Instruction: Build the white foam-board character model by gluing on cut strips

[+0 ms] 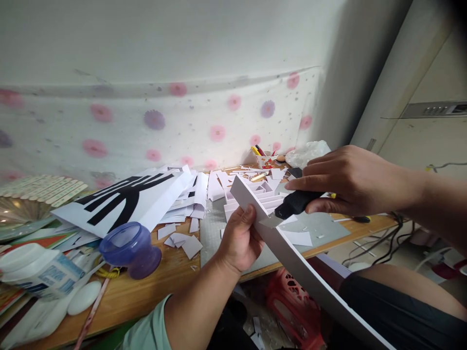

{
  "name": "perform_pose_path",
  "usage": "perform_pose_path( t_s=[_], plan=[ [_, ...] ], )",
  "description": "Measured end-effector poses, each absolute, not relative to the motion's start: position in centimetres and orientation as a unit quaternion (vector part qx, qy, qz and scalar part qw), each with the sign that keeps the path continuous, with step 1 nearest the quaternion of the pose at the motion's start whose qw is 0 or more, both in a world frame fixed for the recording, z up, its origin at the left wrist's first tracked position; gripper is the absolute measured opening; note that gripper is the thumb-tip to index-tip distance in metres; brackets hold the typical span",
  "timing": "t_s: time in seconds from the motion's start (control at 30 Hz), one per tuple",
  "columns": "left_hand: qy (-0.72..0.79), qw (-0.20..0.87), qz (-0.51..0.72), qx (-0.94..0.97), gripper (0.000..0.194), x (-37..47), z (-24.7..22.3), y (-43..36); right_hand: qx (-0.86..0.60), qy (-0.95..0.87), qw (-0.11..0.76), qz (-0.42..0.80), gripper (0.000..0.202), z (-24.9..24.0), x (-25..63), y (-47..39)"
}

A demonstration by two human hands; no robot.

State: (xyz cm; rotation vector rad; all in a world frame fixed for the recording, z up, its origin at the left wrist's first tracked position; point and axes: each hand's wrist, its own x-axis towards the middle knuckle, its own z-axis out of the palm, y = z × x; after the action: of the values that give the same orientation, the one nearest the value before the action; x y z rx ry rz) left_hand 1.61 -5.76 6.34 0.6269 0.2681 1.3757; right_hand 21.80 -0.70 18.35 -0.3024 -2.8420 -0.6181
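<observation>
A long white strip of board (292, 257) slants from the middle of the view down to the lower right. My left hand (242, 238) grips it near its upper end, thumb on the near face. My right hand (333, 182) is wrapped round the black handle of a knife (297, 203), forefinger stretched along the top. The knife's blade points left and lies at the strip's upper edge, just right of my left hand. Behind the strip, white box-like pieces with narrow slats (272, 199) rest on a grey cutting mat (215, 228).
White offcuts (184, 243) and printed sheets (124, 199) cover the wooden table (160, 287). A blue plastic cup (129, 248) and white jar (40, 270) stand left. Behind are a pen cup (267, 160) and plastic bag (308, 153). A red stool (292, 306) is below.
</observation>
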Motion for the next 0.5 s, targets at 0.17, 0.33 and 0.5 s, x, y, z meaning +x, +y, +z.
perform_pose_path(
  t_s=[0.17,0.33,0.5],
  plan=[
    [0.129,0.703,0.623,0.317,0.022,2.2,7.0,-7.3,-0.097,-0.964,0.121,-0.218,0.04,19.0,22.4,-1.5],
    [0.15,0.688,0.628,0.333,0.025,3.2,6.6,-8.3,-0.121,-0.961,0.133,-0.211,0.042,18.9,22.8,-1.8],
    [0.174,0.669,0.653,0.309,0.027,3.3,5.6,-8.6,-0.157,-0.966,0.204,-0.026,0.04,16.8,23.3,-2.8]
  ],
)
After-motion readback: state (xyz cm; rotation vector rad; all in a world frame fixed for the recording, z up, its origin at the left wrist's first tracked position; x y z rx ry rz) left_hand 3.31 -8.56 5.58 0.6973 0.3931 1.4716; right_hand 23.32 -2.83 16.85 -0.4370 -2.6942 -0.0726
